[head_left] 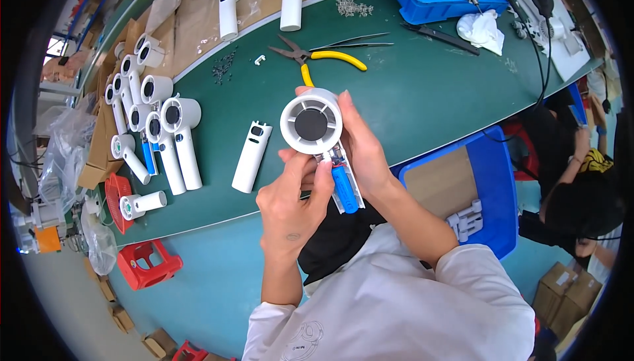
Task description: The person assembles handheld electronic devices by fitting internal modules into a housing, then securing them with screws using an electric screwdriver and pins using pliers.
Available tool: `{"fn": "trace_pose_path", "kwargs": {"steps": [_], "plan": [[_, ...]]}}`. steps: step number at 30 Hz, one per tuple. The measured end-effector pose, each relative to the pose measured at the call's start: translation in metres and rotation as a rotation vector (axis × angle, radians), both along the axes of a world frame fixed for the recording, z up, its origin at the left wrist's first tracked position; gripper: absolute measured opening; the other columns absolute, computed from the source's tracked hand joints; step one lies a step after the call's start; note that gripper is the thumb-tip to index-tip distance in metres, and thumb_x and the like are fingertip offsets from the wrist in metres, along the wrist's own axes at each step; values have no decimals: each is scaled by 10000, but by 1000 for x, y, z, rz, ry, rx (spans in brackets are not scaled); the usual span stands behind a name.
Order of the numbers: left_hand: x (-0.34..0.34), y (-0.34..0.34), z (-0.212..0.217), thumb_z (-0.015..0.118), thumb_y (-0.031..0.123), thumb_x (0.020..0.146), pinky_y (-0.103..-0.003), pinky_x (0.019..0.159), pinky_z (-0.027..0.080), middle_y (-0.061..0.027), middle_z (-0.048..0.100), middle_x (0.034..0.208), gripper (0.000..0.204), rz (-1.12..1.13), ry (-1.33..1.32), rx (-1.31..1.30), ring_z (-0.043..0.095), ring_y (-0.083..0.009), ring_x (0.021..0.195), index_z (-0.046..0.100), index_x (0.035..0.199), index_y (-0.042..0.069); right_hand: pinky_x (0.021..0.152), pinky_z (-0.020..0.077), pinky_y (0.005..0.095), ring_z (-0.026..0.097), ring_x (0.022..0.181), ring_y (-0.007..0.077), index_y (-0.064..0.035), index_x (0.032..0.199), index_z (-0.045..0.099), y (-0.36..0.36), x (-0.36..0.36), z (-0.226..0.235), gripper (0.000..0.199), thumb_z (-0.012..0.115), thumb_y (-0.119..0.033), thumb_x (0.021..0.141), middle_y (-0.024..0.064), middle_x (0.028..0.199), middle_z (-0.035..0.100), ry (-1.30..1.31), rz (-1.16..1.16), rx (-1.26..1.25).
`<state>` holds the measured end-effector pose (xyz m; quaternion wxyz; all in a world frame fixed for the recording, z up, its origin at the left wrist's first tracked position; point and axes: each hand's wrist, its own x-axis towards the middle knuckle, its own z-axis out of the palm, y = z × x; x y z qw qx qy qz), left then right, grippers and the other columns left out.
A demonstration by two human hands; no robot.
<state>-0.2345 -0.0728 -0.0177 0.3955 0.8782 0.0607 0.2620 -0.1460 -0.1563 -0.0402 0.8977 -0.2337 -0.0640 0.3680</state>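
Over the table's front edge I hold a white handheld fan [312, 123] whose handle is opened up. A blue battery [344, 189] and thin wires show in the exposed handle. My right hand [362, 146] is closed round the right side of the fan's head and neck. At the neck, just below the round head, the fingers of my left hand [290, 196] pinch the fan; any small part between the fingertips is hidden. Left of my hands a loose white handle cover [252, 156] lies on the green table. Pliers with yellow handles [337, 58] lie just beyond the fan.
Several white fans [179, 115] crowd the table's left side, and two more [228, 11] lie at the back. Black screws [224, 65], silver screws [354, 6] and tweezers [356, 42] lie farther back. A blue tool bin [436, 7] stands back right. A blue crate [498, 189] sits beside my right arm.
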Motion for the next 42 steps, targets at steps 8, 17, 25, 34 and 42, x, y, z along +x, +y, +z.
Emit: {"fn": "trace_pose_path", "kwargs": {"steps": [8,17,25,34,42], "plan": [[0,0,-4,696,4,810,-258,558,553,-115,683,699,219,11,-39,37,706,-186,624,619,1008,-48,864,574,396,674,933,242,-29,1377,392,1,2,-7,597,234,-480,1020,112,1129,606,-84,13,-79],[0,-2,-3,693,10,814,-256,543,544,-106,684,693,217,25,-48,65,705,-183,618,625,1014,-42,845,578,393,679,905,257,-32,1372,401,0,2,-7,587,230,-472,1023,115,1093,617,-99,8,-91],[1,-3,0,690,10,814,-260,545,544,-109,681,693,234,20,-20,53,706,-186,624,624,1033,-43,837,580,400,684,891,273,-34,1376,393,0,2,-7,589,218,-472,1023,118,1083,621,-92,12,-88],[-2,-4,8,692,6,814,-262,585,562,-123,696,733,222,20,-4,25,704,-178,647,628,1017,-60,800,584,400,674,939,302,-52,1415,349,-2,0,-2,602,192,-481,1022,168,1086,622,-2,63,23],[-1,0,6,707,-3,799,-264,575,570,-123,690,723,259,12,-6,40,709,-196,644,610,1033,-56,799,586,407,672,951,310,-58,1424,338,1,1,-4,608,195,-488,1019,169,1091,625,-23,42,-14]]}}
